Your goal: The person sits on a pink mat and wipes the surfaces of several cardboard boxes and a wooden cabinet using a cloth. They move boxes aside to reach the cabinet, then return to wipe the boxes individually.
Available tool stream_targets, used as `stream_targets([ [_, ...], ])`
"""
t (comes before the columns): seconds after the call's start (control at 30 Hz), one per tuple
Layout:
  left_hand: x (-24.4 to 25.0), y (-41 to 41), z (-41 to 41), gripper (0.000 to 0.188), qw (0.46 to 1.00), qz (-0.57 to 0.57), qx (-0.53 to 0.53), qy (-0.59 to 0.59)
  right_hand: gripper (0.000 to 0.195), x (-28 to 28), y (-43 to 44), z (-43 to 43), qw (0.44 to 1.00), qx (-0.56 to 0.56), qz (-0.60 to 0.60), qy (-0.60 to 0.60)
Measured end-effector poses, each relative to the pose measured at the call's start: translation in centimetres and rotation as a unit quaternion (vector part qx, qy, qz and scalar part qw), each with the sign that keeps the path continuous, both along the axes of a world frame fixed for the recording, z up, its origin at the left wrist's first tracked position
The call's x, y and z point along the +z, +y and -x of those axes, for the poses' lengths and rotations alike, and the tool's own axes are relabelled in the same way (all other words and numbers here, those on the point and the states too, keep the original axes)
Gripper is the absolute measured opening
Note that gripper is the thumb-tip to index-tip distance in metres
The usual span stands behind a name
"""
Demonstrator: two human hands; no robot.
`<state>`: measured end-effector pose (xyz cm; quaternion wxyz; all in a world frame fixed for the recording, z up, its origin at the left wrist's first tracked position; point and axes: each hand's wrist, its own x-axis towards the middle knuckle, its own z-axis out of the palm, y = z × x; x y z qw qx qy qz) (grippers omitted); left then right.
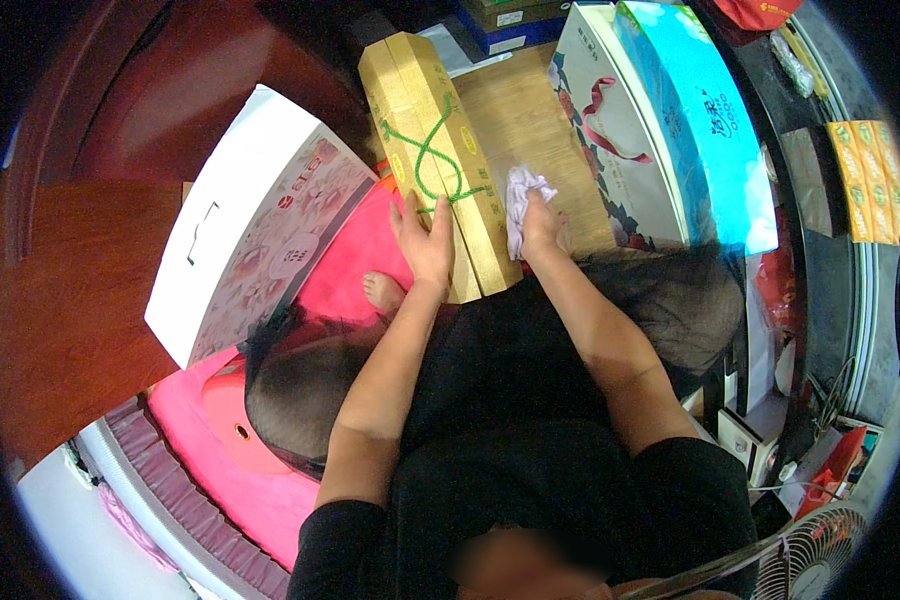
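Note:
A long gold cardboard gift box (487, 255) with bevelled sides and a green cord handle (424, 161) stands before me, close to my lap. Against its left part rests my left hand (426, 244), fingers spread, the fingertips near the lower end of the cord. My right hand (541, 225) grips a crumpled pale lilac cloth (525, 191), just off the box's right side. The fingers of that hand are partly hidden by the cloth.
At left stands a white carton (225, 195) with a floral printed side. A floral gift bag (607, 127) with a red ribbon handle and a blue package (712, 120) stand at right. Shoeboxes (514, 22) lie at the back; a fan (810, 562) is lower right. Pink matting (352, 251) lies by my foot.

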<state>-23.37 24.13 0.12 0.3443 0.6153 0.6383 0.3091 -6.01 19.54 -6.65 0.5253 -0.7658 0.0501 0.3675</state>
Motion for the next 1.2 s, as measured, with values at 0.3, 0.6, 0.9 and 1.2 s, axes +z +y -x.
stream_targets([
  [0.3,1.7,2.5,-3.2,0.079,0.985,-0.133,-0.060,0.088,0.070,7.7,-1.6,1.6,0.991,0.054,0.078,-0.099],
  [0.6,0.4,4.5,-4.2,0.037,0.986,-0.096,-0.025,0.135,0.043,1.3,-0.9,2.1,0.996,0.035,-0.080,-0.023],
  [0.9,2.7,5.6,-3.1,0.024,0.992,-0.112,-0.039,0.051,0.042,0.8,-1.1,2.1,0.994,0.039,-0.099,-0.008],
  [1.2,6.1,6.1,-3.3,0.010,0.939,0.186,-0.013,-0.289,0.043,0.0,-1.2,1.9,0.993,0.064,-0.089,-0.031],
])
